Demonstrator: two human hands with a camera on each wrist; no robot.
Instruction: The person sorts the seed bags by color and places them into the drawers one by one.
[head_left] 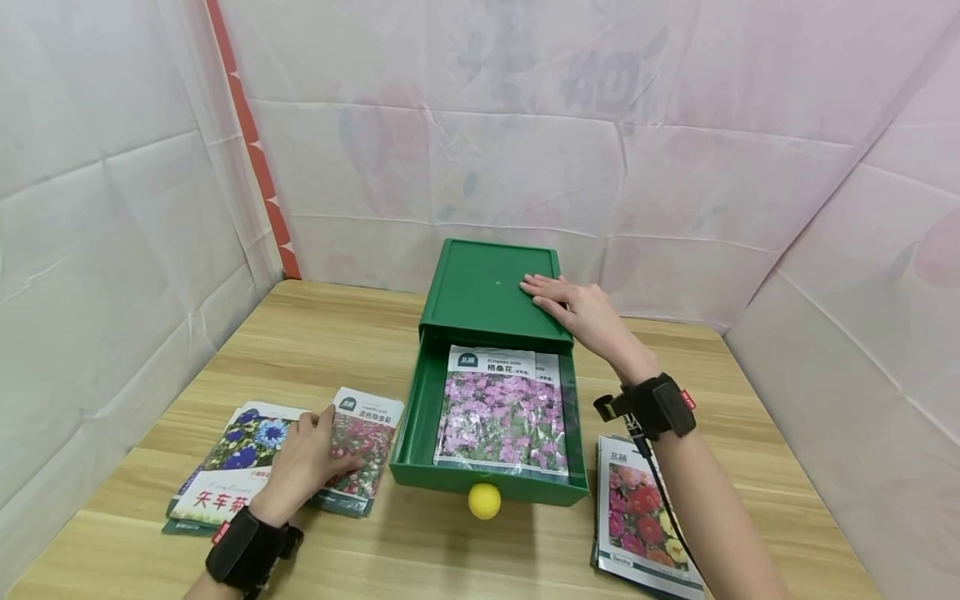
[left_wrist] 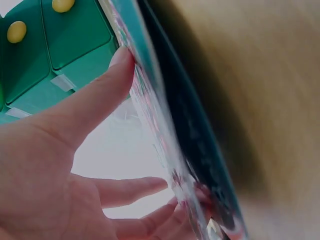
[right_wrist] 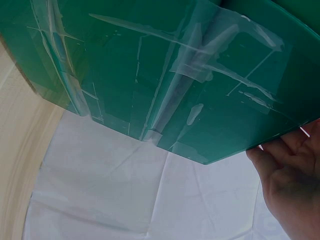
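While my right hand [head_left: 577, 310] lies flat on the green drawer box [head_left: 487, 292] | left hand [head_left: 303, 458] pinches red-flower seed packet [head_left: 363, 433] | lift one packet only, keep box steady

glossy seed packet [head_left: 501, 410], plastic drawer box [head_left: 487, 293], wooden table [head_left: 352, 333]

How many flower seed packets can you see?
4 at least: one in the drawer, two under the left hand at and, one stack by the right arm. More may be hidden underneath.
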